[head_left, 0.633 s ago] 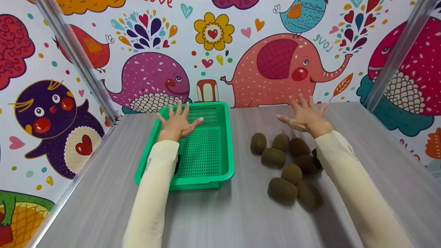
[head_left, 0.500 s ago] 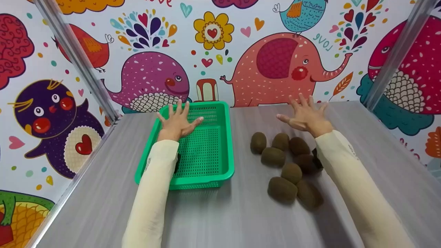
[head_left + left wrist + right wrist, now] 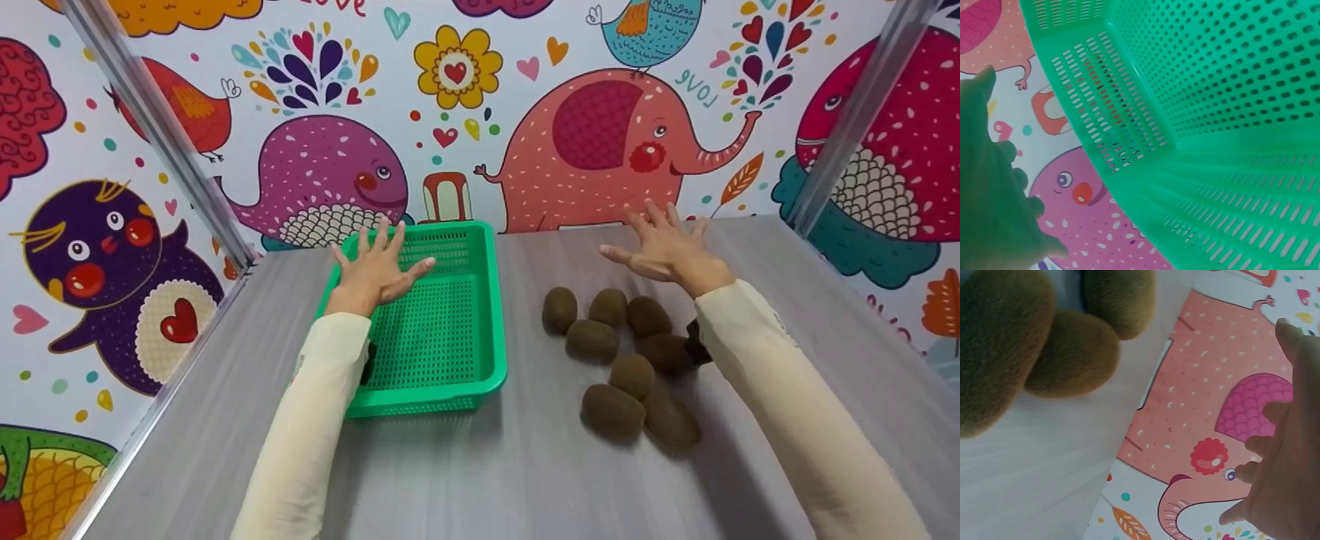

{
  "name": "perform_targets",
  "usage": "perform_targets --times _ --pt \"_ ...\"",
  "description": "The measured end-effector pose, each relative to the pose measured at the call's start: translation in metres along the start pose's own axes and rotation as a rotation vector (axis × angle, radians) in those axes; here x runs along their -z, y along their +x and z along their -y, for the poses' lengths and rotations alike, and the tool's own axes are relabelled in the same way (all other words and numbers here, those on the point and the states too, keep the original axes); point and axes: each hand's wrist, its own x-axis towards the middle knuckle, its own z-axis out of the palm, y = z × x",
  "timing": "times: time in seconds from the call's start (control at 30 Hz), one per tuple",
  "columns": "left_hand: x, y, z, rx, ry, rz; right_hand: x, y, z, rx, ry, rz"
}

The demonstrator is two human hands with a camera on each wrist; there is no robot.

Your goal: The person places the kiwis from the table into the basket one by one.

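Observation:
My left hand hovers over the far left part of a green plastic basket, its fingers spread and holding nothing. In the left wrist view the hand shows at the left, beside the perforated basket wall. Beyond a group of brown kiwis, my right hand is held with spread fingers, also holding nothing. Several kiwis lie close together on the table; one kiwi is partly covered by the right wrist's dark camera. In the right wrist view, kiwis sit at upper left and the hand at right.
The grey table reaches back to a wall panel printed with cartoon animals. Metal posts stand at the left and right corners. The basket is left of the kiwis, with a strip of table between them.
Both forearms have shifted slightly outward, the left one to the left and the right one to the right. The view has tilted a little; basket and kiwis stay in place.

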Motion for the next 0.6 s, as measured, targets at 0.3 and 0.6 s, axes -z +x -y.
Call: perform_targets --times 0.3,0.6 --pt "0.012 -0.013 0.01 -0.024 0.004 0.015 0.01 -0.01 -0.005 0.037 0.04 -0.011" --pt "0.024 -0.035 0.024 -0.032 -0.046 0.022 0.011 -0.023 -0.005 0.068 0.112 -0.004"
